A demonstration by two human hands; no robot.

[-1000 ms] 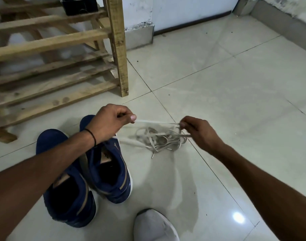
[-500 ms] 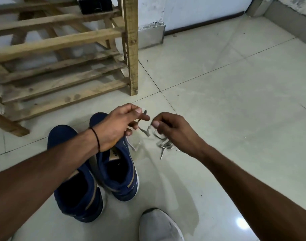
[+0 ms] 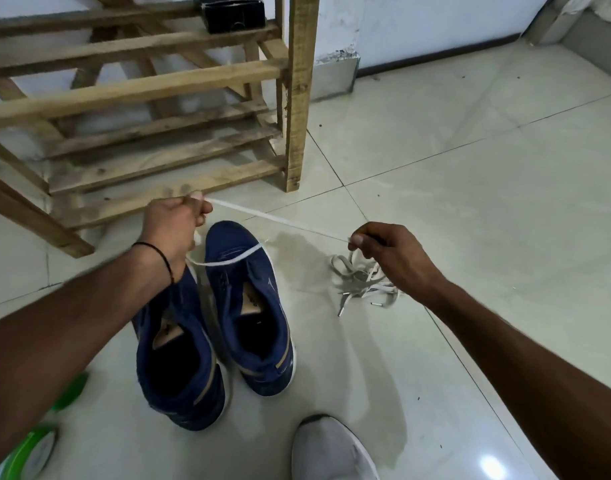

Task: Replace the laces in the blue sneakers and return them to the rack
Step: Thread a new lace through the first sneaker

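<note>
A white lace (image 3: 280, 220) is held taut above the floor between two grips, each clamped on it by thumb and forefinger. The left grip (image 3: 174, 221) is raised just beyond the toes of the blue sneakers (image 3: 248, 306). The right grip (image 3: 387, 252) is held to the right of the sneakers, over a loose heap of laces (image 3: 363, 284) on the tiles; whether that heap is touched cannot be told. The lace's long axis is thus laid slantwise, from beyond the toes down to the right of the pair. A slack tail is seen hanging from the left grip and draped across the toe of the right-hand sneaker. The sneakers are stood side by side, tongues open and apparently unlaced, with the rack (image 3: 151, 84) beyond their toes. The left grip is judged the nearer to the sneakers, so threading is likely to be started from that side. Lacing is judged not yet begun, and the return to the rack is outstanding.
</note>
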